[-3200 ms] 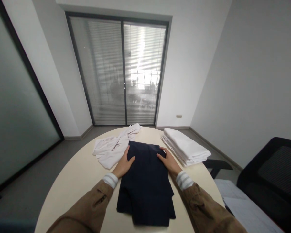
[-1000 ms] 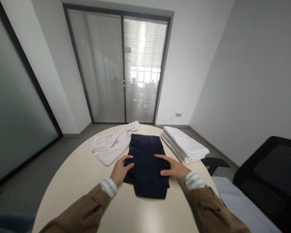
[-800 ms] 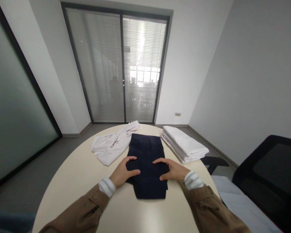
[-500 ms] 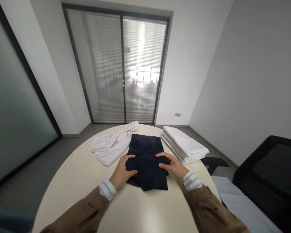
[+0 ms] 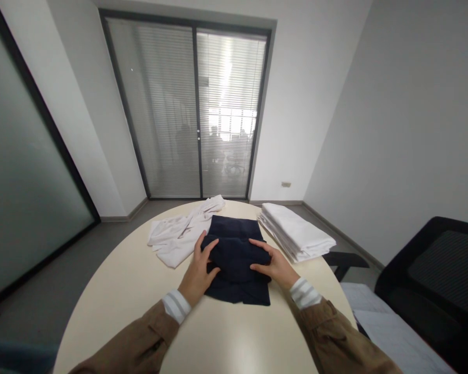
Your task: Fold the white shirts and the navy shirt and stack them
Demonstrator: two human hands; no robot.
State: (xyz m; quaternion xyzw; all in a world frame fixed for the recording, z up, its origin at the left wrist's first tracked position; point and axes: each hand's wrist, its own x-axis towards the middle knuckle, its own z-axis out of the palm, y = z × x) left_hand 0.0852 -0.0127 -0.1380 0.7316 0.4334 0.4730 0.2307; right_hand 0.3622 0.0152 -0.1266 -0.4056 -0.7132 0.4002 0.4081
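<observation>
Your left hand (image 5: pixel 198 270) and right hand (image 5: pixel 273 266) gripped the dark garment (image 5: pixel 236 259), near end lifted and doubled partway over, final fold unfinished.

A round table (image 5: pixel 113 291) stands in a grey room. A crumpled white cloth (image 5: pixel 177 236) lies on its far left side, and a neat pile of folded white cloths (image 5: pixel 296 231) sits on its far right side. A black chair (image 5: pixel 437 275) is off to the right, and big glass doors with blinds (image 5: pixel 195 109) are behind the table.
</observation>
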